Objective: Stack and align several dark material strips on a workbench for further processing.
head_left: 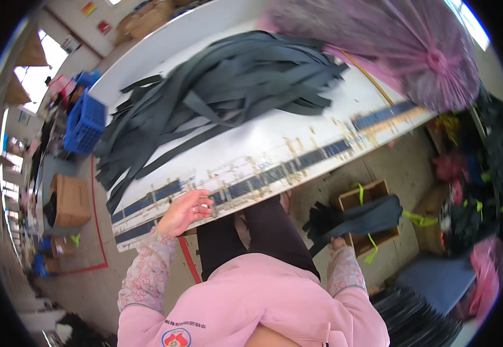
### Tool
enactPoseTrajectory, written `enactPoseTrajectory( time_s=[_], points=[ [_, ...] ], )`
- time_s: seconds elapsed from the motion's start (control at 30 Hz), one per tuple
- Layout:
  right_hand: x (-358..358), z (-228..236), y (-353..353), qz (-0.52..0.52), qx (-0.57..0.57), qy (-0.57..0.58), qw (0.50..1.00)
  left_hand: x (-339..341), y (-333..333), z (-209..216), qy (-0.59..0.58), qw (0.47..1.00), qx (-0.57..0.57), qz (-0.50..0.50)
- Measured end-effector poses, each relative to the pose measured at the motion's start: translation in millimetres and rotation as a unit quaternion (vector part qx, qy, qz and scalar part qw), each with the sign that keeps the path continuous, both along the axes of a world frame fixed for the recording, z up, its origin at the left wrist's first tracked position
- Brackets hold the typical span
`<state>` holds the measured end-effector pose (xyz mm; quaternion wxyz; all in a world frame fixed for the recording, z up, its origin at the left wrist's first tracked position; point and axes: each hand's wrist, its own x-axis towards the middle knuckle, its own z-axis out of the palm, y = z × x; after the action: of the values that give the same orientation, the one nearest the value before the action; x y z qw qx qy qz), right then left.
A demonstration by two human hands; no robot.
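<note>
My left hand [188, 213] hovers at the table's near edge, its fingers apart and slightly curled, holding nothing. Low on the right, my right hand [338, 243] is closed at the lower edge of a bundle of dark grey-green fabric strips [358, 218]. That bundle lies across a wooden box [364, 196], with yellow-green ties [371, 248] hanging at the box's sides. Part of my right hand's fingers is hidden by the strips. A large loose heap of similar strips [228, 81] spreads over the white table [205, 162], well beyond my left hand.
A pink translucent bag [436, 63] sits at the table's right end, beside a thin wooden stick [372, 81]. Blue measuring bands [263, 179] line the worn near edge. To the left stand a blue crate [85, 124] and a cardboard box [71, 199]. Dark stacked material [416, 318] lies lower right.
</note>
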<state>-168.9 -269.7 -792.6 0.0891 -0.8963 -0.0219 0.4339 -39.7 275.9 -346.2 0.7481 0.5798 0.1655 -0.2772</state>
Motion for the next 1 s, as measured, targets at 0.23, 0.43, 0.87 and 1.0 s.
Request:
enactPoseTrajectory(
  time_s=[0.23, 0.43, 0.87, 1.0],
  points=[
    [104.1, 115.3, -13.9, -0.673, 0.294, -0.361, 0.575, -4.3, 70.1, 2.9, -0.047, 0.987, 0.135, 0.078],
    [299.9, 383.9, 39.6, -0.349, 0.444, -0.553, 0.612, 93.3, 129.6, 0.8, -0.306, 0.885, 0.346, 0.062],
    [528.8, 556.9, 465.0, 0.417, 0.106, -0.419, 0.800, 300.9, 117.5, 0.3, -0.354, 0.688, 0.629, -0.073],
    [533.4, 538.2, 492.7, 0.403, -0.088, -0.296, 0.862, 299.6, 112.6, -1.8, -0.359, 0.638, 0.678, -0.072]
  ],
)
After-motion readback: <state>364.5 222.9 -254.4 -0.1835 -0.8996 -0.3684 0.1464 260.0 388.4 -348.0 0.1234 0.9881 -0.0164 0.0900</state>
